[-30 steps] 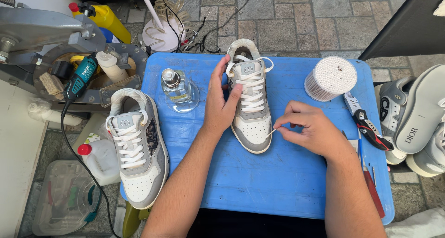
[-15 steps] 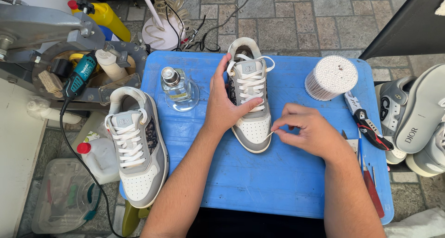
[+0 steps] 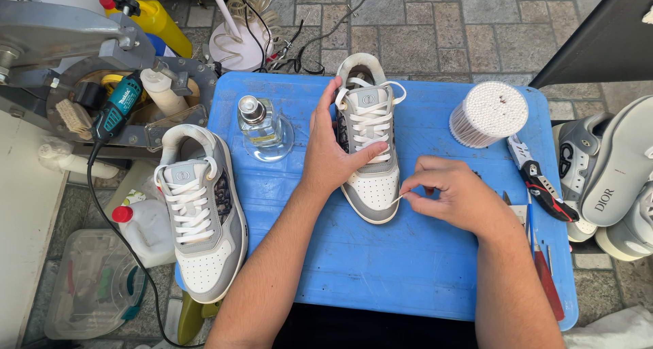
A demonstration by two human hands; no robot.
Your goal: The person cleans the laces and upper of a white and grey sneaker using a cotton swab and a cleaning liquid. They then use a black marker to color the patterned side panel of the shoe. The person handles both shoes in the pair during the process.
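Under the left hand [image 3: 333, 162], gripped, lies a grey-and-white leather sneaker [image 3: 369, 141]; the right hand [image 3: 452, 196] pinches a thin white cotton swab [image 3: 396, 199] against its toe.

Swab tip [image 3: 396, 198] too small, right-edge sneakers [image 3: 622, 172] cut off

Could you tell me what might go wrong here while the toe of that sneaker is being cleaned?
The glass bottle stands close beside the left hand; a nudge could tip it. The second sneaker overhangs the blue table edge and might fall. The thin swab in the right hand could bend against the sneaker.
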